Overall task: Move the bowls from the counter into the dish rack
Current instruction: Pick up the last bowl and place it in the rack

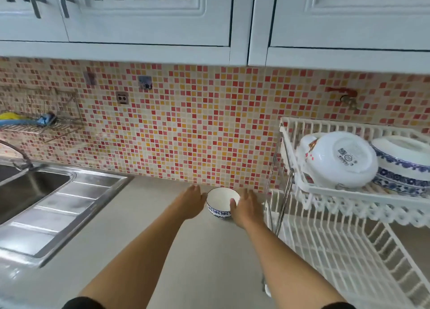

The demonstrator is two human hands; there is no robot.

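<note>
A small white bowl (220, 202) with a blue pattern around its outside stands upright on the pale counter (144, 218) near the tiled wall. My left hand (192, 200) is at the bowl's left side, fingers extended, touching or nearly touching it. My right hand (246, 207) rests against the bowl's right side, with the thumb over the rim. To the right, the white two-tier dish rack (330, 193) has two bowls upside down on its upper tier: a white one with a red motif (337, 161) and a blue-patterned one (402, 166).
A steel sink with drainboard (46, 204) takes up the left of the counter, with a faucet (16, 152) behind it. A wire wall shelf (41, 122) holds cleaning items. The rack's lower tier (337, 250) shows bare slats. Cabinets hang overhead.
</note>
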